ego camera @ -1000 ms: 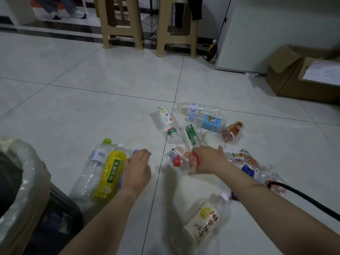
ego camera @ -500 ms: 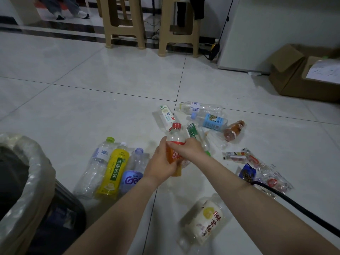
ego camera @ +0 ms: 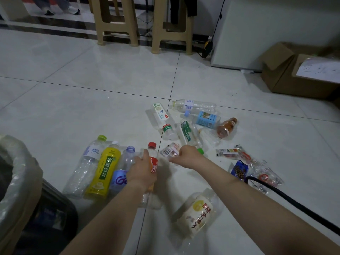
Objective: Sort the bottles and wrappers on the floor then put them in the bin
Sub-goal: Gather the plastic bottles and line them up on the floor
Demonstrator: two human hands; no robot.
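Observation:
My left hand [ego camera: 143, 171] grips a red-capped bottle with an orange label [ego camera: 153, 157], held low beside a row of three lying bottles: a clear green-capped one [ego camera: 86, 162], a yellow one [ego camera: 104, 168] and a purple-labelled one [ego camera: 122, 172]. My right hand [ego camera: 187, 156] grips a small clear bottle with a barcode label [ego camera: 169, 151]. Behind it several more bottles [ego camera: 185, 133] lie in a loose heap. Wrappers [ego camera: 242, 162] are scattered at the right. A large yellow-labelled bottle [ego camera: 197, 214] lies near me. The lined bin [ego camera: 16, 181] stands at lower left.
A black cable [ego camera: 287, 197] runs along the floor from the wrappers to the lower right. Two beige plastic stools [ego camera: 171, 24] stand at the back. An open cardboard box [ego camera: 301, 70] sits at the right beside a white cabinet [ego camera: 272, 28].
My left hand took the red-capped bottle over from my right hand and brought it down beside the row. My right hand moved to the small barcode bottle and grips it.

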